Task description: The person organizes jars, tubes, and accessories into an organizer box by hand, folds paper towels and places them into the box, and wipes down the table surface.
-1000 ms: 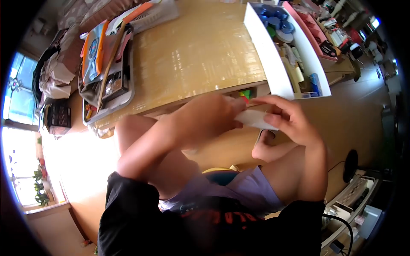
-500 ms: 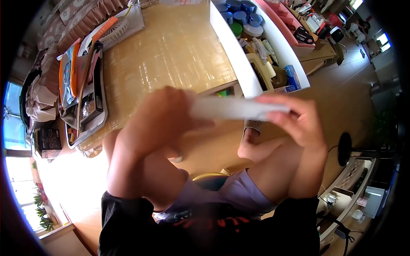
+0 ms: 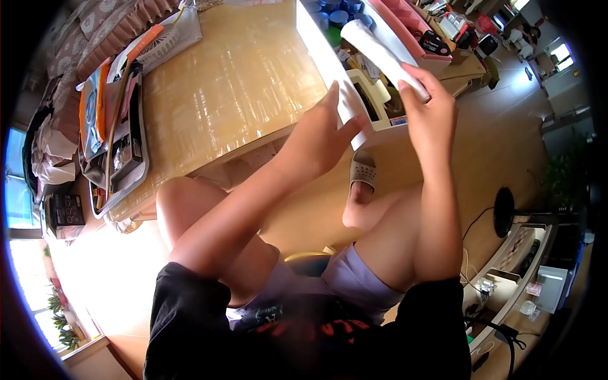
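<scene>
My right hand [image 3: 433, 107] grips the lower end of a white squeeze tube [image 3: 377, 52], thumb and fingers around it. The tube slants up and to the left above a long white box [image 3: 315, 45]. My left hand [image 3: 318, 132] is beside the near end of that box, thumb and index finger spread, holding nothing. Whether it touches the box wall I cannot tell. Inside the box are several blue-lidded jars [image 3: 339, 19] and a beige plastic item [image 3: 375, 95]; the tube and right hand hide part of the contents.
The box stands on a table [image 3: 221, 82] with a shiny plastic cover. At its left lies a grey tray [image 3: 142, 158] with packets and small boxes, near a white basket [image 3: 161, 45]. A pink divided box [image 3: 405, 25] stands beyond the white box. A fan [image 3: 503, 212] is at the right.
The white tube was held between both hands, blurred, above my lap. My left hand has let go of it; my right hand has carried it up and forward over the box.
</scene>
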A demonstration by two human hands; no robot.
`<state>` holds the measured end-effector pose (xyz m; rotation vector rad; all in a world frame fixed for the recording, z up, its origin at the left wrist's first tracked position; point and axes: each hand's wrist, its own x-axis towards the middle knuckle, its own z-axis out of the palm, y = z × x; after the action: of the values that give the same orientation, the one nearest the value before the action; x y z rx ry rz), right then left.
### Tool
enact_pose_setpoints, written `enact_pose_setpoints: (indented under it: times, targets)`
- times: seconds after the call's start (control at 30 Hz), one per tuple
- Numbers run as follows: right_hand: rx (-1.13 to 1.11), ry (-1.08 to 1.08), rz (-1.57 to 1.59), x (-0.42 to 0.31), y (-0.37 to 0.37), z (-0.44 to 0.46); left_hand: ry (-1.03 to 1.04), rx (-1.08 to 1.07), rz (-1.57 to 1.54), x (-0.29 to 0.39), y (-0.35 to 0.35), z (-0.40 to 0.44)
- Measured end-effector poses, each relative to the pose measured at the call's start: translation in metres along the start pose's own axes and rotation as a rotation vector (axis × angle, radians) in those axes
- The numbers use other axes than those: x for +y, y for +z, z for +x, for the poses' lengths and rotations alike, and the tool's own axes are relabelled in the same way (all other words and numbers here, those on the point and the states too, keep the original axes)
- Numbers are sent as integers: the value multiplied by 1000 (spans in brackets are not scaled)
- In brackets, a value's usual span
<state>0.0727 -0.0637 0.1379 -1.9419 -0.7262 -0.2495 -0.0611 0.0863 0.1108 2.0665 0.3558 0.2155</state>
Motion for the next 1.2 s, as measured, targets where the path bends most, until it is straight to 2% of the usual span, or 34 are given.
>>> enact_pose_setpoints:
  times: [0.07,0.13,0.27,0.37,0.47,0.5,0.6,0.63,0.73,0.77,0.87,0.93,1.0,1.07,1.1,1.2]
  targets:
    - [-26,7,-6,-12,8,-10,-107,-112,-81,21,-8,-1]
    - [1,-244,-120,-8,17,-14,-8,-41,-90,14,-2,0]
    - [-79,-267,-103,-9,25,-20,154,99,-75,-11,14,2]
    - [-147,-289,-161,-1,22,-20,84,114,-217,-4,9,-1]
    - [-220,-311,-175,1,15,-17,252,253,-46,-7,7,5]
    - [-234,-322,-187,1,13,-17,389,405,111,-9,11,9]
    - [-277,-333,-137,9,8,-13,670,381,402,-12,6,20]
    - [-290,-334,-106,12,7,-9,659,328,409,-13,7,20]
    - [-283,-13,206,16,-1,0,632,259,434,-8,6,20]
    - [-210,-56,183,20,-2,4,640,262,456,-7,5,20]
    - [-268,-40,-40,38,-5,10,665,252,535,-5,3,20]
    - [-365,-52,-347,19,-7,6,679,230,608,-4,3,21]
    - [-316,-36,-362,19,0,5,680,139,585,2,-8,31]
    - [-276,-8,-383,23,6,5,725,-53,438,8,-31,53]
    - [-273,11,-404,22,8,6,783,-88,420,9,-36,59]
    - [-268,32,-406,22,10,8,736,-98,478,12,-34,60]
